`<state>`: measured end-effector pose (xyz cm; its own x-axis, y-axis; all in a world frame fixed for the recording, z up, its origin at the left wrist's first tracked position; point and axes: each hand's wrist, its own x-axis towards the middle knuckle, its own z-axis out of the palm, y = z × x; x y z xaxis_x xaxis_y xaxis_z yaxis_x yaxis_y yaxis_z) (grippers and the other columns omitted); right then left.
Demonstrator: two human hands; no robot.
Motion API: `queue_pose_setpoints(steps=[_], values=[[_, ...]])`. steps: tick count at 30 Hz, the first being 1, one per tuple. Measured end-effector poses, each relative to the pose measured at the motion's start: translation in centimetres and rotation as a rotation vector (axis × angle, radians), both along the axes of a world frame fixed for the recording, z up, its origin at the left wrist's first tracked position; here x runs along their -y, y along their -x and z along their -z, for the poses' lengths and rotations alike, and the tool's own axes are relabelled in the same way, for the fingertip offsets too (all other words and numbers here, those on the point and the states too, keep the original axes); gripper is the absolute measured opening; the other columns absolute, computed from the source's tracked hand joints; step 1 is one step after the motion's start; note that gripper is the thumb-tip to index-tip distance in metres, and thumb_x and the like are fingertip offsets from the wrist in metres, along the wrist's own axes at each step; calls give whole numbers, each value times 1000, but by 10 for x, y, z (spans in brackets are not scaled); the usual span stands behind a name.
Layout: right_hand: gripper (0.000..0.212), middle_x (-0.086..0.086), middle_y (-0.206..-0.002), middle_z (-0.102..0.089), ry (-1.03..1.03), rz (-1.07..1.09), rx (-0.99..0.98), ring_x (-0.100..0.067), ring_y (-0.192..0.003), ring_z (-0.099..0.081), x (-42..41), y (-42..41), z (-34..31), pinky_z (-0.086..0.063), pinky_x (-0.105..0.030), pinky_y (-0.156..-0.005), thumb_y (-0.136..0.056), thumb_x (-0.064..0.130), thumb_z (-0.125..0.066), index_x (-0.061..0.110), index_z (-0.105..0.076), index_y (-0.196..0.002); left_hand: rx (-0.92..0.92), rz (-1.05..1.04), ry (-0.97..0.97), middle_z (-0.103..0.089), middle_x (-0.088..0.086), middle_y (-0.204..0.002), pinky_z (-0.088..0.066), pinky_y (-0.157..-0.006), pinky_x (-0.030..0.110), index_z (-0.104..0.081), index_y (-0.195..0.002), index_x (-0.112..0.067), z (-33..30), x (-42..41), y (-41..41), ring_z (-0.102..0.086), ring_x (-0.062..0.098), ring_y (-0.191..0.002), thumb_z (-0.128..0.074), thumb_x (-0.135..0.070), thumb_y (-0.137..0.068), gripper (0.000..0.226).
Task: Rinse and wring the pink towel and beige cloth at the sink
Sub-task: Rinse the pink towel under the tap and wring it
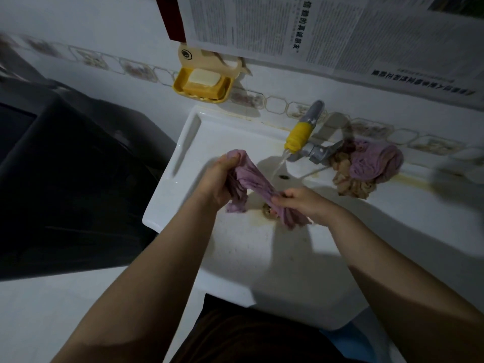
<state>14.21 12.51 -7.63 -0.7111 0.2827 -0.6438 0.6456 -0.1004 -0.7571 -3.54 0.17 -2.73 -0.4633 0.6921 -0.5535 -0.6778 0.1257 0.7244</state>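
The pink towel (251,183), a twisted rope of ribbed lilac-pink cloth, is stretched between your two hands over the white ceramic sink (188,142), just in front of the running water. Your left hand (218,179) has its fingers curled tightly round the upper end, with a loose tail of fabric hanging below your palm; your right hand (301,201) clenches the lower end close above the brass drain (267,211), the towel's free end poking out beneath it. A thin stream falls from the grey tap with a yellow rubber nozzle (297,138) into the basin behind the towel. On the sink's ledge to the right of the tap lies the beige cloth (351,186), crumpled, with another pink cloth (374,163) bunched on top of it. A yellow soap dish (203,85) holding bars of soap hangs on the tiled wall above the sink.
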Motion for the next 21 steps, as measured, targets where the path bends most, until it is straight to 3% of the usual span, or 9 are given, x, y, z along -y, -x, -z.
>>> queue_pose_setpoints(steps=[4,7,11,14,16,18,19,21], values=[[60,-17,-82,-71,57,-46,96,-27,-60,-60,-2,-9,12,-50,-32,-52,-59,54,-82,8,-67,-94,-19,-39,-9,-58,12,-85,-50,-70,33,-54,-101,-11,5,-3,-3,-58,23,-75,-38,-11,-101,16],[42,-9,-77,-68,222,217,7,-18,-66,-62,0,-11,14,-50,-30,-62,-66,35,-79,8,-67,-95,-72,-1,-43,-59,13,-93,-54,-74,34,-50,-115,-6,7,-2,-7,-60,24,-84,-44,-16,-101,19],[12,-8,-59,-56,407,681,-317,-17,-48,-50,-1,6,-7,-38,-24,-49,-75,16,-70,12,-64,-83,-152,41,-25,-60,18,-107,-53,-87,42,-43,-127,-2,17,0,-22,-62,29,-95,-49,0,-95,32],[15,7,-60,-63,156,626,-329,-9,-50,-56,20,35,-28,-39,-19,-46,-84,13,-65,22,-54,-80,-137,-73,79,-59,18,-95,-51,-76,38,-52,-109,-4,22,-7,-39,-60,27,-82,-41,-2,-99,14],[15,10,-61,-64,-230,438,-259,-5,-57,-60,46,55,-31,-46,-21,-53,-87,32,-61,26,-52,-77,-42,-106,200,-57,10,-84,-48,-69,33,-55,-92,-12,20,-16,-48,-56,24,-75,-40,-19,-102,19],[26,7,-64,-61,-559,379,-123,-15,-66,-60,53,67,-33,-45,-27,-61,-86,53,-52,31,-52,-71,26,-47,299,-55,5,-74,-50,-62,27,-54,-80,-15,14,-27,-61,-55,24,-76,-37,-32,-102,32],[31,6,-70,-63,-607,428,-49,-20,-72,-61,46,70,-38,-46,-30,-66,-85,59,-48,31,-55,-72,36,-26,347,-56,9,-68,-52,-55,24,-55,-76,-12,12,-33,-69,-57,26,-73,-36,-38,-102,41],[44,-3,-82,-68,-533,552,41,-27,-85,-64,27,72,-43,-49,-35,-77,-86,62,-46,22,-61,-73,27,-3,435,-59,17,-65,-56,-50,34,-57,-72,-6,10,-40,-79,-62,31,-62,-35,-48,-100,55]])
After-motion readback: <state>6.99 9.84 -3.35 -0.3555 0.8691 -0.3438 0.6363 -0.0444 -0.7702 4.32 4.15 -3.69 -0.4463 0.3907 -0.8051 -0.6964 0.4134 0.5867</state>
